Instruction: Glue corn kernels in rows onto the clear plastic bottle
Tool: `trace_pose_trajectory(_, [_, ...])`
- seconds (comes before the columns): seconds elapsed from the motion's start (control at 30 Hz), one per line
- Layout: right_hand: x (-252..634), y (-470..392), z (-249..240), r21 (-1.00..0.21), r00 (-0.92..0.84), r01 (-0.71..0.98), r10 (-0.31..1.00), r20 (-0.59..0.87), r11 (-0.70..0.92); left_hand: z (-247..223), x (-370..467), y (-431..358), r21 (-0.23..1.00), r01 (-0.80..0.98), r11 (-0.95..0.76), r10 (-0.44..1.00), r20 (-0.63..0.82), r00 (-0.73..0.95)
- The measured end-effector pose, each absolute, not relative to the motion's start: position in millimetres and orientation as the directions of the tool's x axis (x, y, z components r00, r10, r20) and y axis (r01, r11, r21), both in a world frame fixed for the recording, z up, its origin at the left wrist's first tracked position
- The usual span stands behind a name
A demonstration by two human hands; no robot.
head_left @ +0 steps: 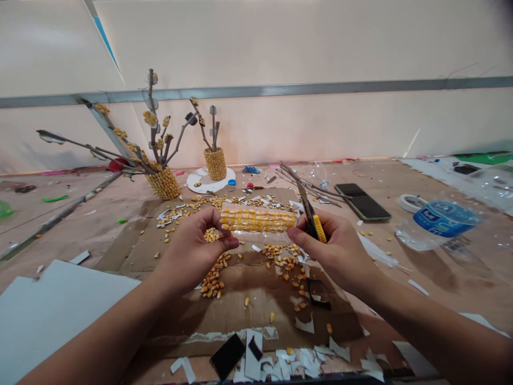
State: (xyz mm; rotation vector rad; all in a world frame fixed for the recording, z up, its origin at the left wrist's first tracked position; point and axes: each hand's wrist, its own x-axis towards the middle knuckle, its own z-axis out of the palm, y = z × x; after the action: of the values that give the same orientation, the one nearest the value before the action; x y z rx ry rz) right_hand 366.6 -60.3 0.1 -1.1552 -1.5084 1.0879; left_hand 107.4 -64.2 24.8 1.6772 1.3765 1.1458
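My left hand (pixel 196 243) pinches the left end of a clear plastic strip with rows of corn kernels (pixel 258 219) stuck on it. The strip is held level above the cardboard. At its right end, the thumb of my right hand (pixel 334 243) touches the kernels. That same hand grips a utility knife (pixel 308 211) with a black and yellow handle, its blade pointing up and away. Loose corn kernels (pixel 214 278) lie in piles on the cardboard (pixel 248 307) below both hands.
Kernel-covered pots with twigs (pixel 164 183) (pixel 215 163) stand at the back left, the smaller pot on a white disc (pixel 194 182). To the right are twigs (pixel 316 187), a phone (pixel 363 202), a tape roll (pixel 412 203) and a bottle (pixel 438 224). White scraps (pixel 294 363) litter the front.
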Motion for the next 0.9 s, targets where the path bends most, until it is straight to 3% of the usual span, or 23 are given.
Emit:
trace_pose_trajectory(0.57, [367.0, -55.6, 0.6, -0.965, -0.117, 0.242, 0.990, 0.075, 0.102, 23.4, 100.4, -61.0, 0.835, 0.491, -0.250, 0.966, 0.182, 0.182])
trace_pose_trajectory(0.77, [374.9, -47.0, -0.1, -0.984, -0.102, 0.126, 0.989, 0.110, 0.122, 23.5, 98.6, -54.8, 0.846, 0.479, -0.233, 0.966, 0.142, 0.218])
trace_pose_trajectory(0.9, [376.2, -40.0, -4.9, -0.982, -0.113, 0.156, 0.990, 0.090, 0.107, 24.4, 95.4, -51.6, 0.849, 0.464, -0.251, 0.956, 0.141, 0.258])
